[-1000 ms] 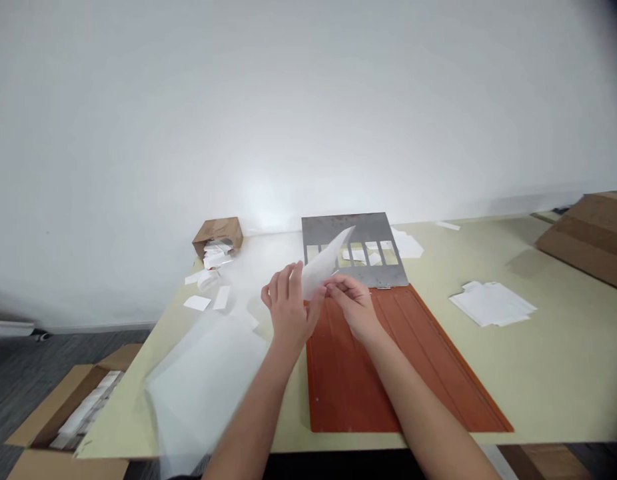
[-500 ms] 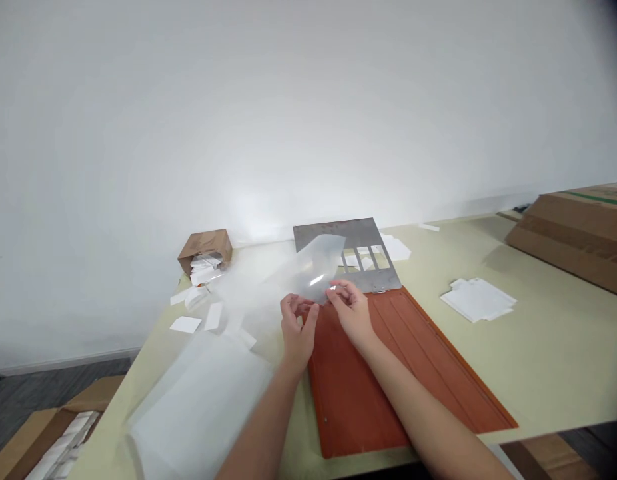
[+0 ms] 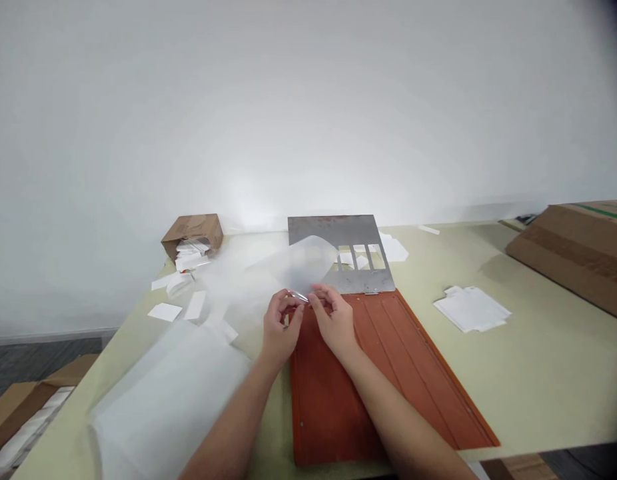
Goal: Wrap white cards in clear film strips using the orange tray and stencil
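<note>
Over the red board's (image 3: 383, 360) far left corner, a translucent film sheet (image 3: 311, 257) curves away from the grip toward the windowed metal plate (image 3: 333, 229). The left hand (image 3: 282, 328) and right hand (image 3: 335, 321), about equally close, both pinch its near edge.

Pale wall (image 3: 308, 100) w/ bright patch (image 3: 246, 190) behind yellowish tbl (image 3: 538, 373), dk flr (image 3: 43, 353) lower L.

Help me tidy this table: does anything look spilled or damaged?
Yes: white, rectangular, paper-like slips lie scattered before the small back-left brown cardboard box, whose open side faces them, as if spilled. The rectangular grey metal plate has reddish marks near its far edge, perhaps rust.
</note>
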`<state>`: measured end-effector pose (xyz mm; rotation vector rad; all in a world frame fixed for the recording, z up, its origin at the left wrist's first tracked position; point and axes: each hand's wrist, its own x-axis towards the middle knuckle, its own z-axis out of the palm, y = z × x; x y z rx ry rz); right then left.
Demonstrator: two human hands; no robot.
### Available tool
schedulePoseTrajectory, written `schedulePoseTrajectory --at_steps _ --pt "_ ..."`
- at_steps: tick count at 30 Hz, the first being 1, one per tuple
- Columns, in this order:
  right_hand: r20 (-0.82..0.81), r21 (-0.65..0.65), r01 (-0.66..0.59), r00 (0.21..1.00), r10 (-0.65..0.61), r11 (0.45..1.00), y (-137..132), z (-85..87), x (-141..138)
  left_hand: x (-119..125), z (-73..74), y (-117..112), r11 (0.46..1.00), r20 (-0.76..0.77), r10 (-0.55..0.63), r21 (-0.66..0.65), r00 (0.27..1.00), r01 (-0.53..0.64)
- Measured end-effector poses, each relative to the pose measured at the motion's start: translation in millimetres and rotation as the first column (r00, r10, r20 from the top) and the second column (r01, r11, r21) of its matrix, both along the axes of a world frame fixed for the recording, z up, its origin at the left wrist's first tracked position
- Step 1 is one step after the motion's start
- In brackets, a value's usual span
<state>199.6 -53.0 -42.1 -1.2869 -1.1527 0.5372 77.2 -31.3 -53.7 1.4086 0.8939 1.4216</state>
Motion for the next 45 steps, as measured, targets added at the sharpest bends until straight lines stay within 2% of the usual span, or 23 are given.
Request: schedulePoseTrajectory --at_steps 6,8,10,11,13,16,22,27,36,45 --pt "0.294 0.085 0.005 0.955 -0.030 0.996 -6 4.9 5 -4 -5.2 -2 0.990 -0.093 0.073 0.125 0.993 -0.061" --pt "0.482 0.166 -0.032 0.875 -0.053 0.986 -7 6.9 6 -5 -5.7 -1 0.980 -0.130 0.116 0.177 0.985 -0.092" --pt "0.663 0.244 -0.084 0.741 -0.103 0.966 -7 8.3 6 -6 -3.7 0 0.971 -0.157 0.140 0.214 0.978 -0.105" --pt "0.717 0.268 -0.106 0.685 -0.125 0.958 -7 8.6 6 -7 -2.1 1 0.968 -0.167 0.145 0.226 0.975 -0.106" --pt "0.750 0.285 -0.128 0.647 -0.138 0.950 -6 8.2 6 -7 1.5 0 0.963 -0.185 0.152 0.248 0.971 -0.103" --pt "0.739 0.289 -0.138 0.662 -0.129 0.947 -7 5.8 6 -6 5.0 -2 0.956 -0.212 0.161 0.276 0.964 -0.099" --pt "0.627 0.237 -0.145 0.778 -0.038 0.961 -7 4.1 5 -7 5.3 -6 0.956 -0.216 0.141 0.283 0.966 -0.076" --pt "0.582 0.232 -0.191 0.813 0.022 0.954 -8 7.7 3 -9 8.8 -7 0.952 -0.190 0.117 0.300 0.975 -0.056" --pt "0.551 0.196 -0.218 0.831 0.076 0.956 -8 6.4 5 -10 9.0 -7 0.968 -0.157 0.102 0.242 0.982 -0.062" --pt "0.590 0.183 -0.245 0.802 0.094 0.952 -8 4.5 0 -8 8.8 -6 0.970 -0.204 0.190 0.193 0.960 -0.151"
